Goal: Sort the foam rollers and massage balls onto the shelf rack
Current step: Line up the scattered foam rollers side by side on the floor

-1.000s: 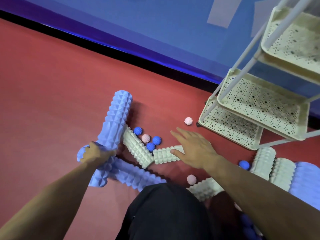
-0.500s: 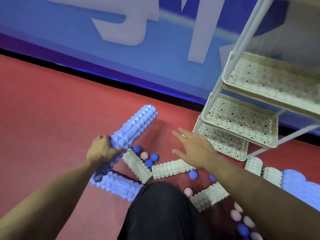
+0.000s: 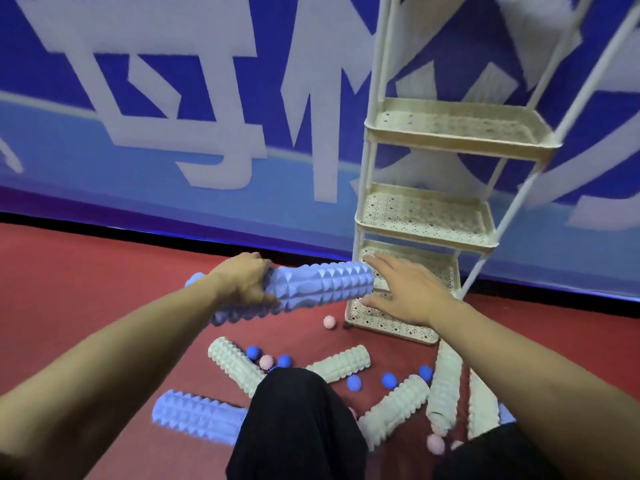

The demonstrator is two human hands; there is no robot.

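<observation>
Blue wall banner (image 3: 173, 98) with large pale lettering is filling the background above the red floor (image 3: 86, 289). Cream shelf rack (image 3: 426, 216), perforated trays on thin white posts, is standing at the floor's far edge against the banner. Left hand (image 3: 247, 280) is gripping a lavender foam roller (image 3: 311, 289) near its middle, off the floor, long axis lying roughly level left to right, right end pointing at the rack's bottom tray. Its surface is ridged with pyramid studs. Right hand (image 3: 408, 292) is spreading wide, fingers straight, just beside the roller's right end, holding nothing. A second lavender roller (image 3: 194, 415) and several cream ridged rollers (image 3: 341, 365) are lying scattered on the floor. Small spiky blue balls (image 3: 353, 383) and pink balls (image 3: 329, 321) are sitting among them.
</observation>
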